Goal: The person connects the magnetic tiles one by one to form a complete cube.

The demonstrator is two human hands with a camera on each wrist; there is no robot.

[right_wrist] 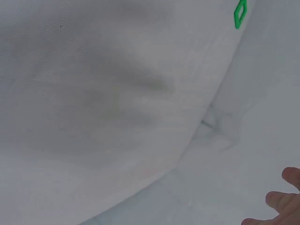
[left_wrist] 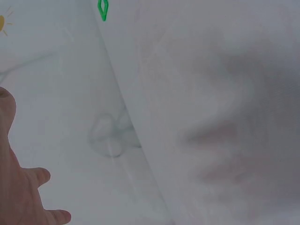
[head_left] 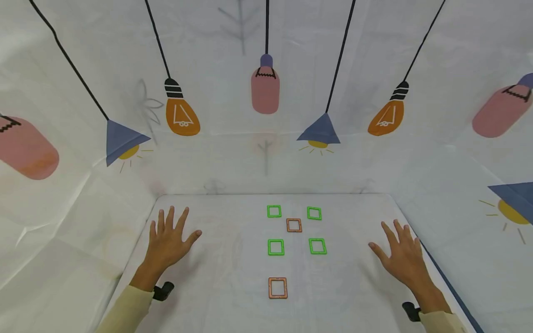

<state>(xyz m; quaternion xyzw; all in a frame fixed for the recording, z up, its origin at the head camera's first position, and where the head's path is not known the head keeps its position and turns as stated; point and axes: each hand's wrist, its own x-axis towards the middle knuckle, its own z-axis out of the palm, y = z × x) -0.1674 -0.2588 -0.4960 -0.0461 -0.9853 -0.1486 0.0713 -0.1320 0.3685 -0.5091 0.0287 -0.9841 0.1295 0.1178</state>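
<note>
Both hands are raised over the white table with fingers spread, holding nothing. My left hand [head_left: 168, 245] is over the left side, its thumb pointing toward the middle; in the left wrist view part of this hand [left_wrist: 21, 187] shows at the left edge. On the right side, my right hand [head_left: 403, 259] mirrors it, and a few fingertips [right_wrist: 280, 201] enter the right wrist view at its lower right corner. Between the hands lie several green square frames, among them a near left one [head_left: 276, 254] and a far right one [head_left: 314, 218]. An orange square frame [head_left: 294, 231] sits among them; another orange one [head_left: 277, 297] lies nearer me.
The table [head_left: 225, 268] is covered in white and meets a white sheet wall [head_left: 225, 166] printed with hanging lamps and bulbs. Sheet walls also rise at both sides. A dark strip [head_left: 454, 286] runs along the right table edge. Each wrist carries a small black device [head_left: 164, 291].
</note>
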